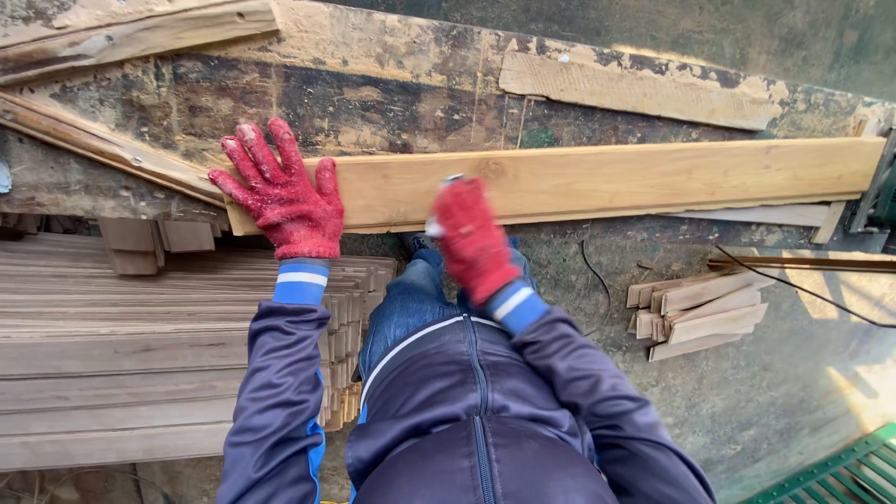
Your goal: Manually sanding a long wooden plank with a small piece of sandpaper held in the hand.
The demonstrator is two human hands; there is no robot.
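Pale long wooden plank (597, 182) lies across worn bench (392, 93). Left hand (280, 191), red-gloved, is spread flat on its end. Right hand (471, 233) is blurred, gripping a small whitish object; identity unclear. Judgement: keep left palm pressing firmly, plank steady.

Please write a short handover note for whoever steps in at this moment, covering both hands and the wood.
Left hand: red glove, flat on the left end of the pale plank, fingers spread.
Right hand: red glove, blurred, closed on a small white object at the plank's near edge; what it is cannot be told.
The plank lies across the worn workbench.
Stacked slats lower left; short offcuts on the ground, right.
No mark or cut is visible.
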